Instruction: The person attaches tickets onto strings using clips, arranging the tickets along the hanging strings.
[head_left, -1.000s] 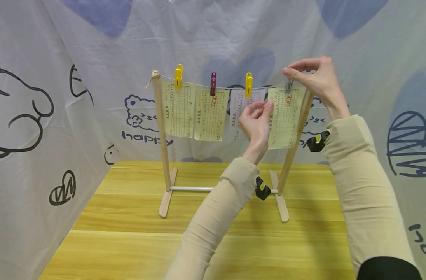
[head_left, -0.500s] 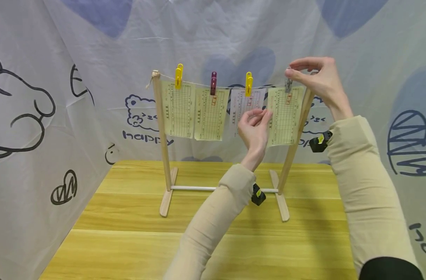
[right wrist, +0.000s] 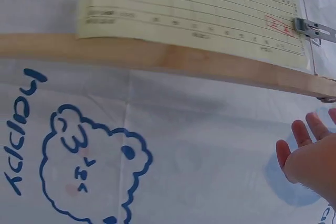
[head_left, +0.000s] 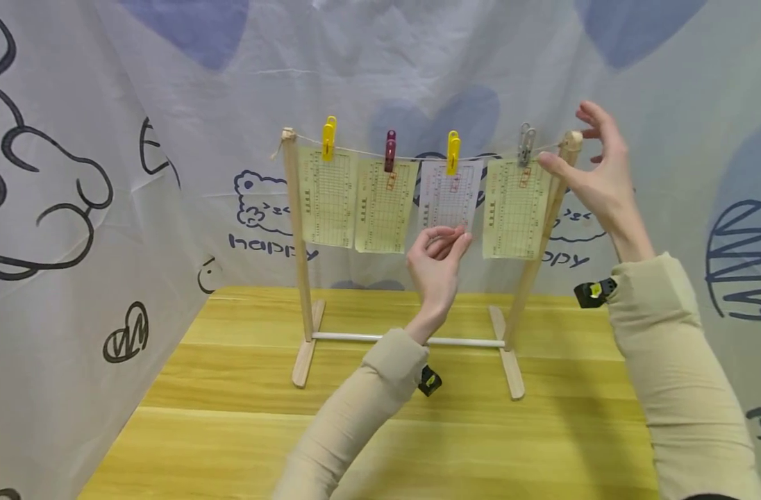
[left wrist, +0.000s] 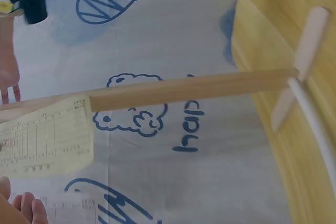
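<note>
Four paper slips printed with tables hang from a string on a wooden stand. At the right end, a pale yellow slip hangs under a grey metal clip. My right hand is beside the top of the right post, fingers spread and thumb extended toward the grey clip, holding nothing. In the right wrist view the clip bites the slip's edge, apart from the hand. My left hand, fingers loosely bent, overlaps the bottom of the white slip, which hangs from a yellow clip.
Further left, a dark red clip and another yellow clip hold two yellow slips. A white crossbar joins the stand's feet on the wood-grain table. A printed white cloth hangs behind.
My right hand has let go of the grey clip and moved right, past the post. My left hand has moved down and left, away from the right yellow slip. The view has shifted slightly.
</note>
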Motion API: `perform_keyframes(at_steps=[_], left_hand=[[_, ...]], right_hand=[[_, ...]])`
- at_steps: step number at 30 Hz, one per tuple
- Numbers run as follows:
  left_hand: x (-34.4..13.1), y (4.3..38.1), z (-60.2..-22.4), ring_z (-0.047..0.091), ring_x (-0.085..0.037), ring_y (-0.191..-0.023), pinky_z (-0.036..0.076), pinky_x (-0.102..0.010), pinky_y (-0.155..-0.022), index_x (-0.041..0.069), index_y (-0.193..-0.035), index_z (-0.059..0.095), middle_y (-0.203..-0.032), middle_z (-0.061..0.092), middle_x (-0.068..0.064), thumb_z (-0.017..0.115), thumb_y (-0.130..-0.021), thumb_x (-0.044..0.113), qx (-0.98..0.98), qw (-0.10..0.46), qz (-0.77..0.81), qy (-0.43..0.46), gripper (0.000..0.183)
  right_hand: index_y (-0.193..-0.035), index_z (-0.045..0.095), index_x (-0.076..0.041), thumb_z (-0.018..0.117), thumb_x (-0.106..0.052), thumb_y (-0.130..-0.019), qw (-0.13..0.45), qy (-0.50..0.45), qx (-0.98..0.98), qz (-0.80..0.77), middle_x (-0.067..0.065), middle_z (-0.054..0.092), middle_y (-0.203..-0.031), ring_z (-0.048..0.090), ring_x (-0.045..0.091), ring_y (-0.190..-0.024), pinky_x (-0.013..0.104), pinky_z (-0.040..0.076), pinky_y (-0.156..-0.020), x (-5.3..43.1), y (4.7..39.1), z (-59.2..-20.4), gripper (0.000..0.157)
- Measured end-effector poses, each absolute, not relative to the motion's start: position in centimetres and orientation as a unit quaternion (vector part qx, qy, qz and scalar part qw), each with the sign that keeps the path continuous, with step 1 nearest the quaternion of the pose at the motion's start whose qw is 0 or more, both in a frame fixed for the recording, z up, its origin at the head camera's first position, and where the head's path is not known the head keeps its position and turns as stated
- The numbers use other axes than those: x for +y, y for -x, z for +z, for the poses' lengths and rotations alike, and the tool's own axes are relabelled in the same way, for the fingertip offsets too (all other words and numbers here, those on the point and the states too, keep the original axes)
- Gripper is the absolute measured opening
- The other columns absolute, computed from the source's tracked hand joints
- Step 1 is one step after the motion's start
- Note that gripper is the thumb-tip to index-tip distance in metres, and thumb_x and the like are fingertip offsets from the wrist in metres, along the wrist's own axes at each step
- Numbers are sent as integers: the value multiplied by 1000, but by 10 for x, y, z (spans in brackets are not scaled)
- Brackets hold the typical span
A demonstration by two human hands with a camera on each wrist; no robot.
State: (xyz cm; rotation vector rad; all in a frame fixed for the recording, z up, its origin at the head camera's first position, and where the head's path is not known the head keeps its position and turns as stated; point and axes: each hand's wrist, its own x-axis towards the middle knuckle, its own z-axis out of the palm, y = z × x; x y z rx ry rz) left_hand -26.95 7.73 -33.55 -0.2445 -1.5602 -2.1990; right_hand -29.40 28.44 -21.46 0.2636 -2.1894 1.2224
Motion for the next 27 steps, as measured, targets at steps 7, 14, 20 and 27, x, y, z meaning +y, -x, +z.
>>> perform_keyframes(at_steps=[7, 14, 20, 27], left_hand=[[40, 261, -362, 75, -33, -100, 62, -27, -87, -5, -103, 64, -109, 75, -25, 79, -85, 4, -579, 224, -777, 110, 25], [12, 259, -389, 75, -31, -102, 61, -30, -90, -5, -104, 65, -109, 76, -21, 81, -84, 7, -597, 232, -763, 92, 28], [-9, 256, -415, 71, -38, -109, 56, -44, -101, -4, -105, 65, -113, 74, -23, 82, -84, 11, -626, 242, -738, 77, 31], [-36, 253, -443, 69, -31, -114, 50, -47, -110, 0, -108, 68, -115, 75, -17, 83, -83, 16, -658, 262, -705, 35, 33]], right_hand=[[-160, 22, -27, 78, -29, -87, 298, -91, -831, 461, 0, 28, -166, 30, 20, -147, 31, 29, -110, 294, 280, -257, 92], [-161, 20, -22, 77, -27, -88, 285, -84, -839, 456, 10, 28, -165, 28, 29, -149, 41, 28, -113, 295, 270, -308, 93], [-161, 21, -14, 75, -24, -88, 277, -77, -839, 461, 16, 29, -164, 29, 39, -148, 51, 29, -111, 294, 263, -353, 91], [-161, 19, -8, 74, -26, -90, 233, -46, -846, 476, 22, 28, -163, 26, 43, -148, 64, 27, -114, 296, 250, -400, 91]])
